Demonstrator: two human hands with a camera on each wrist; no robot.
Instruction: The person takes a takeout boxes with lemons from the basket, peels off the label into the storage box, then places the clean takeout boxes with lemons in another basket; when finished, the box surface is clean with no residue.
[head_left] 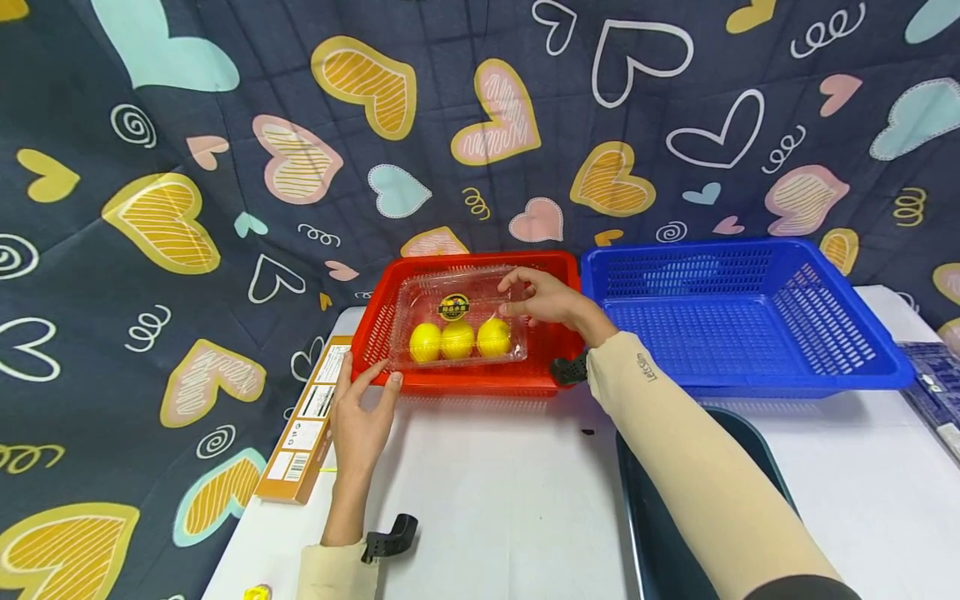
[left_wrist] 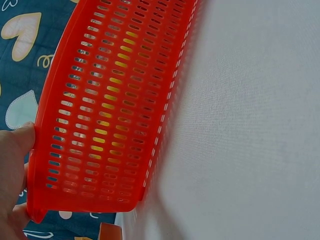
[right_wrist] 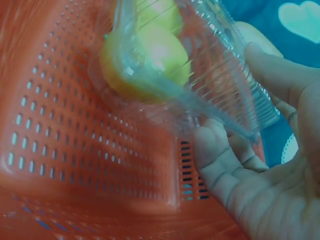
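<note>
A clear plastic clamshell box point(head_left: 461, 287) with a black and gold label holds three round yellow fruits point(head_left: 457, 340). It sits tilted within the red basket point(head_left: 457, 382); whether its base touches the bottom I cannot tell. My right hand point(head_left: 551, 297) grips the box at its right end, and the right wrist view shows thumb and fingers point(right_wrist: 212, 145) on either side of the clear edge. At the basket's front left corner, my left hand point(head_left: 362, 425) holds the rim. In the left wrist view, yellow shows through the slots of the basket wall point(left_wrist: 107, 115).
A blue basket point(head_left: 697, 333) stands to the right of the red one. In front of it, a dark green bin point(head_left: 667, 517) lies partly under my right forearm. An orange and white carton point(head_left: 303, 433) is on the left. Behind hangs a heart-patterned cloth point(head_left: 465, 125).
</note>
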